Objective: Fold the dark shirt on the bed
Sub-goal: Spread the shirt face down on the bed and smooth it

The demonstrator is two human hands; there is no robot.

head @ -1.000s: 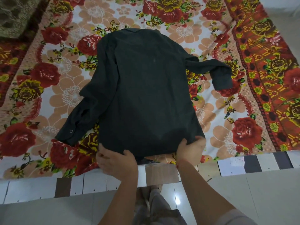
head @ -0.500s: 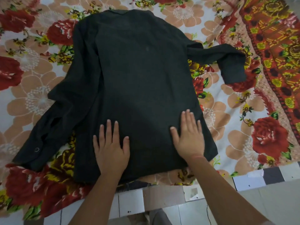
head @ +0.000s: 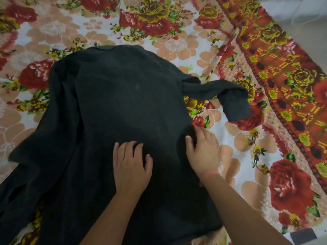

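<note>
The dark shirt (head: 123, 106) lies flat, back side up, on the flowered bed cover (head: 177, 46), collar at the far end. Its left sleeve runs down toward the lower left. Its right sleeve (head: 228, 96) sticks out to the right and is bent back at the cuff. My left hand (head: 131, 165) rests flat on the middle of the shirt's back, fingers spread. My right hand (head: 203, 149) lies on the shirt's right side edge, thumb on the cloth and fingers over the seam; no cloth is lifted.
The bed cover has a red and yellow patterned border (head: 292, 71) running along the right side. A strip of pale floor (head: 304, 22) shows at the upper right. The tiled bed edge (head: 300, 236) shows at the lower right corner.
Both hands slid up the shirt from the hem to its middle. My right hand moved out to the right side edge. The camera leaned in closer over the bed.
</note>
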